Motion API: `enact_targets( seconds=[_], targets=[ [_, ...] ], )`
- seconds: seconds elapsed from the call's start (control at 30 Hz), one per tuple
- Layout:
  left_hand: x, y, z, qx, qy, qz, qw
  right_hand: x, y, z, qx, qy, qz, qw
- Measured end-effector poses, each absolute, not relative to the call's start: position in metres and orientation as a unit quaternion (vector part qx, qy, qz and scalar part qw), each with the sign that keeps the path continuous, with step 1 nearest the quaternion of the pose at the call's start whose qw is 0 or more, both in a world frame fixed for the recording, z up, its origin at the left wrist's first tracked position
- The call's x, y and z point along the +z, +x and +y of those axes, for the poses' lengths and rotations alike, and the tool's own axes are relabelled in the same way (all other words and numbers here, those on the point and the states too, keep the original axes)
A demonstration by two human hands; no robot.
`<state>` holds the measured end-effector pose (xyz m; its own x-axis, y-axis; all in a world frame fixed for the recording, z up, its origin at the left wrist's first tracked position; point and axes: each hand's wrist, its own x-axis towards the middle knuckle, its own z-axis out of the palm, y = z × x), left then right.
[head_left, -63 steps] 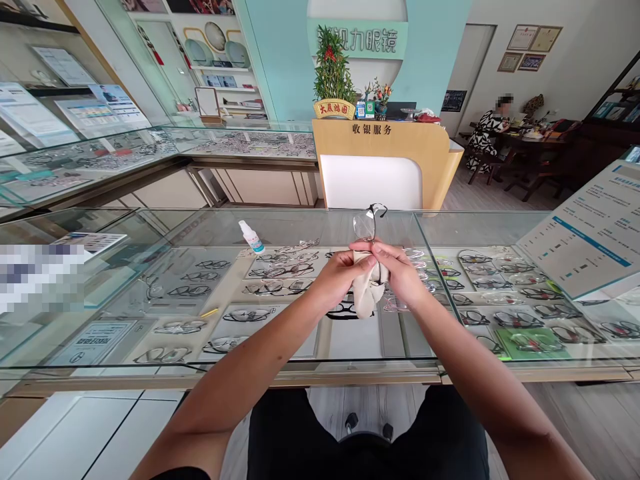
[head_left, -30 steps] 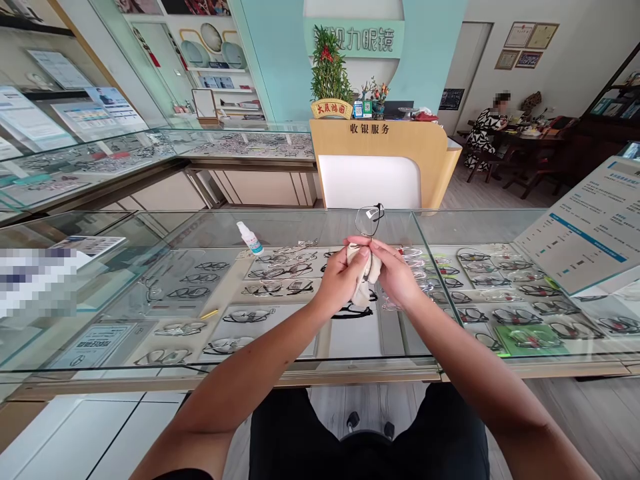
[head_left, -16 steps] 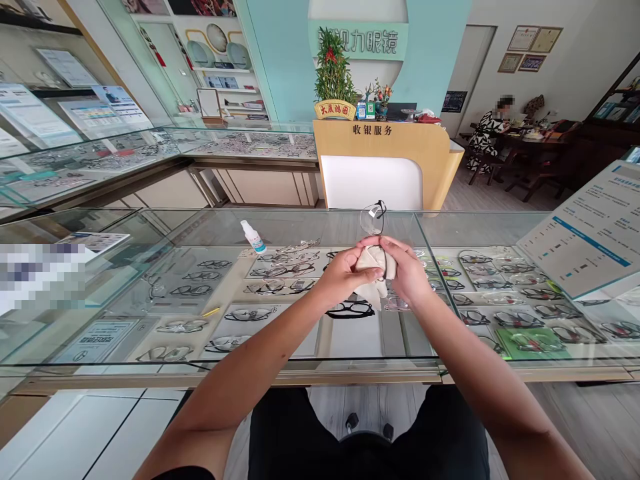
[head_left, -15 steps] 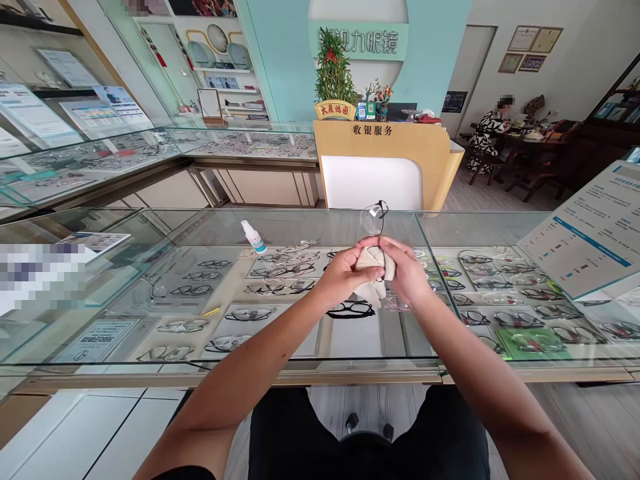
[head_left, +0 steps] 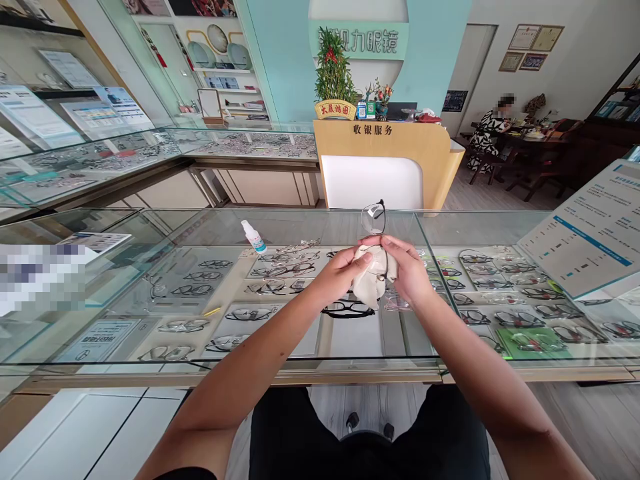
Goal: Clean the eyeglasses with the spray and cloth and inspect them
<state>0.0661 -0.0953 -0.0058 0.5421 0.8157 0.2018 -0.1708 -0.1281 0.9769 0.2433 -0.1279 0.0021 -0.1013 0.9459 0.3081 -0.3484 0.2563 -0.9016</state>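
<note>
A pair of dark-rimmed glasses (head_left: 384, 217) is held above the glass counter, one lens pointing up and away from me. My left hand (head_left: 346, 265) is closed on a cream cloth (head_left: 370, 283), its thumb pressing the cloth over the lower lens. On the other side, my right hand (head_left: 407, 267) grips the glasses near the middle of the frame, with cloth bunched against its fingers. The fingertips behind the cloth are hidden. A white spray bottle (head_left: 253, 237) with a blue and red label stands on the counter, left of my hands.
Beneath the glass countertop (head_left: 300, 230) lie rows of spectacle frames (head_left: 250, 313). A printed sign (head_left: 590, 230) leans at the right, and pamphlets lie at the left. Beyond is a wooden cashier desk (head_left: 440, 160) with plants. A person (head_left: 493, 133) sits at a table at the back right.
My left thumb has shifted up and left across the cloth. The cloth is more spread out and hangs lower. The glasses have turned slightly; the bottle stays put.
</note>
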Motion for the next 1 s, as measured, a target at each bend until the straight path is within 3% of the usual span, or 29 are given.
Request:
enact_targets(
  seconds=[0.13, 0.33, 0.5, 0.67, 0.77, 1.0],
  targets=[
    [-0.002, 0.068, -0.097, 0.385, 0.651, 0.239, 0.609, 0.002, 0.242, -0.128, 0.522, -0.299, -0.512, 0.613],
    [-0.005, 0.078, -0.102, 0.506, 0.637, 0.294, 0.502, -0.003, 0.231, -0.131, 0.532, -0.249, -0.538, 0.605],
    [-0.015, 0.079, -0.094, 0.486, 0.576, 0.287, 0.591, -0.003, 0.244, -0.126, 0.481, -0.286, -0.523, 0.643],
    [-0.012, 0.072, -0.081, 0.524, 0.445, 0.268, 0.675, 0.003, 0.263, -0.119, 0.362, -0.328, -0.515, 0.704],
    [-0.005, 0.071, -0.079, 0.531, 0.427, 0.245, 0.690, 0.003, 0.261, -0.121, 0.287, -0.369, -0.569, 0.677],
    [-0.013, 0.086, -0.101, 0.533, 0.539, 0.226, 0.611, -0.013, 0.233, -0.128, 0.077, -0.418, -0.645, 0.635]
  ],
)
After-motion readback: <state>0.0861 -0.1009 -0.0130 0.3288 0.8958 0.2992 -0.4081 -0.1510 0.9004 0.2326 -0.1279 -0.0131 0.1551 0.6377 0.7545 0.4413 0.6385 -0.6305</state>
